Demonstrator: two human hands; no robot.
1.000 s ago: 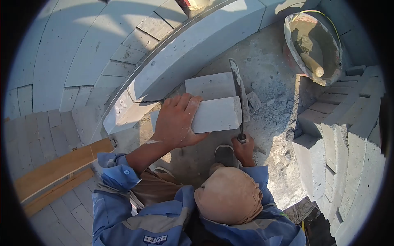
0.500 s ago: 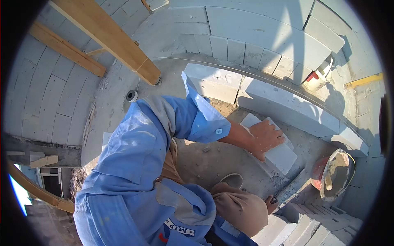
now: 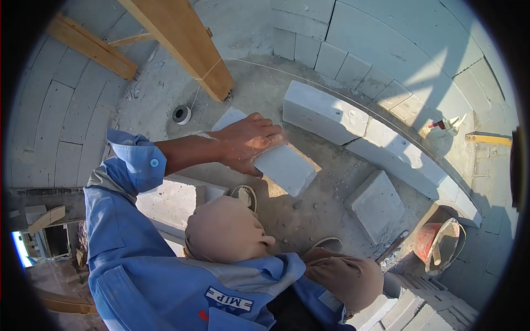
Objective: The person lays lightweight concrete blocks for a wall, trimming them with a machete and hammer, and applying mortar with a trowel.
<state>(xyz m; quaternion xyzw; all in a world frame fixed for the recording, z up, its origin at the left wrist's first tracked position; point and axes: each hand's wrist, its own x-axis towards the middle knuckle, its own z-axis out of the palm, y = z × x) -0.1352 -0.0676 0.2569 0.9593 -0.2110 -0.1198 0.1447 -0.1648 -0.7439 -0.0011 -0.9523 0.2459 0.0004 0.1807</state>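
My left hand (image 3: 251, 142) is closed over a pale rectangular block (image 3: 287, 168), fingers across its top and thumb on the near side. One end of the block shows beyond the wrist, the other points toward the lower right, above the grey floor. Another pale block (image 3: 378, 207) lies on the floor to the right. Beside it is a long, narrow tool or strip (image 3: 393, 246), its exact nature unclear. My right hand is out of sight; only part of that blue sleeve shows near my knee.
A low row of blocks (image 3: 326, 113) curves along a stretched string. A red bucket (image 3: 428, 243) stands at right, near stacked blocks (image 3: 406, 309). A wooden post (image 3: 182, 47) rises at upper left beside a round spool (image 3: 181, 115). Larger blocks (image 3: 168, 204) lie by my left knee.
My left hand has moved left with a block lifted off the spot at right, where another block stays. My right hand, partly visible before by my knee, no longer shows.
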